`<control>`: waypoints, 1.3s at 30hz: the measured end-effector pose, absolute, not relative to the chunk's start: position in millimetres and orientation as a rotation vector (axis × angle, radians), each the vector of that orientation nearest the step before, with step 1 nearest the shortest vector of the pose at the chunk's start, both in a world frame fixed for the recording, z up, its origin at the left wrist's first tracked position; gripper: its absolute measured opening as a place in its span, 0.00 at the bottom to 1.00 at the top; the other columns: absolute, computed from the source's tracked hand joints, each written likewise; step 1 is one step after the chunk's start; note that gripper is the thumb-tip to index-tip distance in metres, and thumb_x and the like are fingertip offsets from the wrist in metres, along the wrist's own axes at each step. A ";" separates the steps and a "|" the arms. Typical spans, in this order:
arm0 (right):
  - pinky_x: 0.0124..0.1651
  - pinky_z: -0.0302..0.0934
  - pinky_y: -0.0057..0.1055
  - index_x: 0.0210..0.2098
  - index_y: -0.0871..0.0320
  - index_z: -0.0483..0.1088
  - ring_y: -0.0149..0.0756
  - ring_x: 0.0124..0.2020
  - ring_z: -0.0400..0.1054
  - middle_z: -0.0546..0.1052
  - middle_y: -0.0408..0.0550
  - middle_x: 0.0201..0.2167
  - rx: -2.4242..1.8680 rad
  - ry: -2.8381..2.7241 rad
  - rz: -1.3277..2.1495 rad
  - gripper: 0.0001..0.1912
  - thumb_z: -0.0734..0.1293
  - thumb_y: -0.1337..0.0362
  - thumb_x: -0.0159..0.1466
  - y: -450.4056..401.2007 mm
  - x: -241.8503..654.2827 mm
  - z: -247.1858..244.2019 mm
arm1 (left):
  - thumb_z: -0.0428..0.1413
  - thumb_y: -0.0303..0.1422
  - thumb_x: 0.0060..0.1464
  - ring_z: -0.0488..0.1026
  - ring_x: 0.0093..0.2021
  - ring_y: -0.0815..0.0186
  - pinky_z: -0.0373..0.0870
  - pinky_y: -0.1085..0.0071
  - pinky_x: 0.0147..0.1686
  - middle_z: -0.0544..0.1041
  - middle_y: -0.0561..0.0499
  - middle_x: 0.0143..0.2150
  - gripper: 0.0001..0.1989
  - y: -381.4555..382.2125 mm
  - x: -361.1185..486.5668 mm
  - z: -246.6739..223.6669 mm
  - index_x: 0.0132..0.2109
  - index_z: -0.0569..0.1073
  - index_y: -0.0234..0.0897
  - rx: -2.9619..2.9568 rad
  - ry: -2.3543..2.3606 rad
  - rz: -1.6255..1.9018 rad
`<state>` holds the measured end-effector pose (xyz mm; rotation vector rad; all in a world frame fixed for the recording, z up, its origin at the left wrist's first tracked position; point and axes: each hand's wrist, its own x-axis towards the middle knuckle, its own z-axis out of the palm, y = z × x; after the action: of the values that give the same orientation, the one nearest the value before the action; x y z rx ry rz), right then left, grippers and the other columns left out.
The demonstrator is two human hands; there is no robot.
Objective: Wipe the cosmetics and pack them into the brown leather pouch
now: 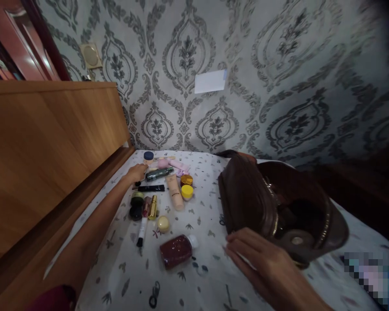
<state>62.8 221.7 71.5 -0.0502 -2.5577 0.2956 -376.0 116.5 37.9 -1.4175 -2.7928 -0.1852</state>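
Note:
My left hand reaches to the far left of the cosmetics, its fingers bent together beside a dark green tube; what they grip, if anything, is too small to make out. Just nearer lies a black tube. A beige tube and a yellow-lidded jar are to its right. My right hand holds nothing, its fingers stretched out at the near side of a brown leather bag, whose zipped mouth gapes. Left of that hand, a dark red bottle with a white cap lies on its side.
A patterned white sheet covers the surface. Nearer lie a gold tube, a round cream-coloured pot and a white brush-like stick. A wooden panel borders the left; patterned wallpaper rises behind.

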 end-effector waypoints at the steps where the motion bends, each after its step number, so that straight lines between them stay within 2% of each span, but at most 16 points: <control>1: 0.29 0.65 0.28 0.28 0.56 0.70 0.33 0.28 0.71 0.75 0.48 0.28 -0.021 -2.593 0.360 0.21 0.53 0.63 0.72 217.7 59.9 62.4 | 0.56 0.37 0.61 0.72 0.52 0.57 0.72 0.53 0.50 0.72 0.44 0.56 0.18 119.3 -379.2 37.3 0.55 0.70 0.36 -1.451 -2.817 -0.119; 8: 0.34 0.63 0.31 0.27 0.57 0.68 0.36 0.32 0.70 0.75 0.48 0.30 -0.001 -2.813 0.757 0.16 0.57 0.66 0.70 206.0 42.3 24.8 | 0.56 0.37 0.61 0.73 0.51 0.58 0.71 0.55 0.51 0.74 0.45 0.54 0.16 116.3 -387.8 47.5 0.54 0.72 0.36 -1.691 -2.812 -0.010; 11: 0.35 0.63 0.31 0.28 0.57 0.68 0.36 0.34 0.70 0.74 0.47 0.30 -0.038 -2.795 0.906 0.16 0.57 0.66 0.70 205.9 37.8 20.1 | 0.58 0.31 0.55 0.74 0.52 0.58 0.70 0.62 0.53 0.78 0.49 0.51 0.16 109.6 -384.6 50.9 0.52 0.75 0.39 -1.703 -2.792 -0.041; 14: 0.36 0.63 0.31 0.29 0.57 0.69 0.37 0.34 0.70 0.74 0.48 0.30 -0.070 -2.736 1.011 0.16 0.56 0.65 0.70 206.8 35.1 14.2 | 0.55 0.24 0.50 0.72 0.56 0.57 0.68 0.67 0.55 0.77 0.50 0.55 0.24 107.2 -373.4 51.3 0.55 0.74 0.42 -1.623 -2.764 -0.077; 17: 0.36 0.62 0.31 0.29 0.58 0.70 0.37 0.34 0.70 0.74 0.48 0.30 -0.103 -2.656 1.083 0.16 0.56 0.63 0.70 208.7 33.1 5.6 | 0.49 0.21 0.51 0.66 0.62 0.58 0.64 0.65 0.58 0.69 0.48 0.63 0.28 112.1 -352.3 50.9 0.60 0.69 0.40 -1.535 -2.696 -0.135; 20: 0.36 0.62 0.31 0.30 0.58 0.71 0.37 0.33 0.70 0.75 0.48 0.29 -0.170 -2.608 1.143 0.17 0.57 0.60 0.69 210.9 31.2 -3.4 | 0.45 0.24 0.58 0.64 0.63 0.60 0.61 0.65 0.61 0.67 0.45 0.64 0.25 122.9 -326.3 49.2 0.62 0.66 0.37 -1.553 -2.621 -0.168; 22: 0.36 0.62 0.31 0.30 0.58 0.72 0.37 0.32 0.70 0.75 0.48 0.29 -0.222 -2.579 1.199 0.17 0.58 0.59 0.69 211.9 30.3 -7.4 | 0.47 0.29 0.61 0.65 0.62 0.58 0.62 0.64 0.60 0.69 0.45 0.62 0.23 131.4 -310.6 46.7 0.62 0.65 0.38 -1.620 -2.592 -0.144; 24: 0.36 0.62 0.31 0.31 0.59 0.73 0.36 0.32 0.70 0.75 0.48 0.29 -0.266 -2.541 1.261 0.17 0.58 0.58 0.69 212.6 29.7 -9.1 | 0.52 0.31 0.58 0.67 0.59 0.54 0.65 0.60 0.57 0.72 0.42 0.59 0.23 139.4 -298.8 43.8 0.61 0.66 0.38 -1.658 -2.592 -0.094; 29: 0.35 0.62 0.30 0.29 0.59 0.73 0.36 0.31 0.70 0.76 0.47 0.28 -0.312 -2.480 1.333 0.17 0.60 0.57 0.68 213.7 30.8 -8.8 | 0.56 0.25 0.52 0.69 0.56 0.46 0.68 0.54 0.51 0.76 0.36 0.52 0.19 149.1 -286.8 42.3 0.53 0.71 0.33 -1.604 -2.631 -0.028; 32: 0.34 0.63 0.30 0.30 0.58 0.74 0.36 0.30 0.70 0.76 0.47 0.28 -0.312 -2.455 1.296 0.17 0.60 0.57 0.68 212.9 33.6 -8.4 | 0.57 0.26 0.52 0.67 0.57 0.47 0.67 0.54 0.52 0.74 0.37 0.55 0.21 142.0 -282.9 46.6 0.55 0.70 0.34 -1.586 -2.622 -0.095; 33: 0.36 0.65 0.31 0.33 0.58 0.75 0.37 0.32 0.71 0.77 0.48 0.30 -0.294 -2.450 1.262 0.15 0.61 0.57 0.68 211.8 34.6 -8.1 | 0.57 0.27 0.53 0.67 0.58 0.47 0.67 0.54 0.52 0.74 0.38 0.57 0.23 137.5 -280.9 48.6 0.56 0.69 0.35 -1.575 -2.616 -0.136; 35: 0.45 0.68 0.36 0.45 0.57 0.74 0.42 0.43 0.72 0.77 0.52 0.43 -0.199 -2.474 1.152 0.12 0.64 0.58 0.66 207.9 35.5 -7.1 | 0.56 0.30 0.55 0.66 0.59 0.48 0.66 0.55 0.54 0.72 0.40 0.59 0.24 126.5 -275.7 53.3 0.59 0.66 0.37 -1.545 -2.600 -0.238; 37: 0.56 0.64 0.43 0.57 0.54 0.68 0.46 0.56 0.65 0.72 0.55 0.56 -0.046 -2.547 1.011 0.23 0.69 0.61 0.63 202.1 32.9 -6.4 | 0.55 0.32 0.56 0.66 0.60 0.50 0.65 0.56 0.55 0.71 0.42 0.60 0.25 114.6 -269.5 59.2 0.61 0.65 0.38 -1.516 -2.582 -0.351; 39: 0.60 0.60 0.47 0.60 0.52 0.65 0.47 0.60 0.62 0.69 0.55 0.60 0.078 -2.649 0.882 0.28 0.70 0.64 0.62 195.6 25.5 -6.4 | 0.56 0.34 0.57 0.66 0.60 0.51 0.63 0.58 0.57 0.70 0.43 0.61 0.27 102.8 -263.3 65.7 0.63 0.63 0.38 -1.501 -2.560 -0.464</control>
<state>25.5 195.6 -6.4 0.0783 -2.6495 0.8817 -263.3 102.8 65.7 -1.5010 -2.5603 -0.4639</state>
